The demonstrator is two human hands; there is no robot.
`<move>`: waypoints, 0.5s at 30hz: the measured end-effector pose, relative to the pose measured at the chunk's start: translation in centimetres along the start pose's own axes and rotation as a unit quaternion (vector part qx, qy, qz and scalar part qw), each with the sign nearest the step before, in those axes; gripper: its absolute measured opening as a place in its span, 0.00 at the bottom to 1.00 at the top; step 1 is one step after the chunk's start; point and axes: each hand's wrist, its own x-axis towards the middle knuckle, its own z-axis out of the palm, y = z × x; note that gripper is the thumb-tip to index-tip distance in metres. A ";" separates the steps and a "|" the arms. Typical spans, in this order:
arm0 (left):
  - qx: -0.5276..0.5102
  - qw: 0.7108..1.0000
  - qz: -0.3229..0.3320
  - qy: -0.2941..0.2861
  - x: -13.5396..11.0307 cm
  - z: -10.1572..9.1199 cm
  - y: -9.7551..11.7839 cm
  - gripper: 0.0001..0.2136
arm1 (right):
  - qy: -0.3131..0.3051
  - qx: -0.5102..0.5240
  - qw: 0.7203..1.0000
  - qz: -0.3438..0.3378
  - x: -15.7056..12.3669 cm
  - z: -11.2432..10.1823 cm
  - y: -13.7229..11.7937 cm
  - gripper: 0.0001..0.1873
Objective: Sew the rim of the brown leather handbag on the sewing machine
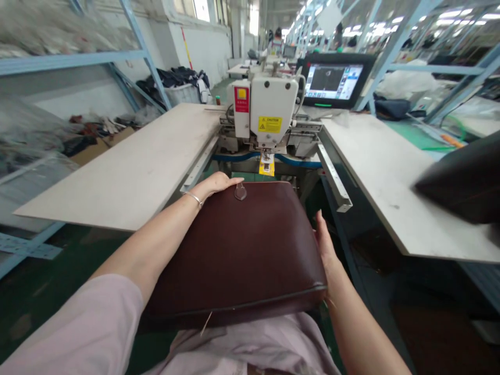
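A dark brown leather bag (pixel 250 245) lies tilted across my lap, its piped lower edge toward me. Gripping its far edge is my left hand (pixel 221 182), fingers closed beside a small leather tab (pixel 240 191). My right hand (pixel 324 237) holds the bag's right side, thumb up, its other fingers mostly hidden. A loose thread (pixel 205 323) hangs at the near edge. Just beyond the bag stands a white sewing machine head (pixel 273 109), with a yellow piece (pixel 266 165) under its needle area.
White table panels flank the machine on the left (pixel 128 161) and right (pixel 375 187). Metal rails (pixel 334 179) jut toward me. Another dark bag (pixel 464 177) rests on the right panel. A monitor (pixel 336 80) stands behind, and blue shelving (pixel 74 61) holds plastic-wrapped goods.
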 end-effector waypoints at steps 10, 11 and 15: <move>-0.021 0.997 0.043 -0.065 0.4 -0.3 2.2 0.35 | 0.027 -0.013 0.999 0.011 1.1 -0.3 -1.2 0.34; -0.009 0.996 0.046 -0.077 0.6 -0.2 2.6 0.35 | 0.026 -0.020 0.999 0.007 1.0 -0.4 -0.9 0.35; 0.009 0.992 0.059 -0.115 1.8 0.6 3.3 0.35 | 0.002 -0.028 1.000 -0.006 1.2 0.5 1.0 0.40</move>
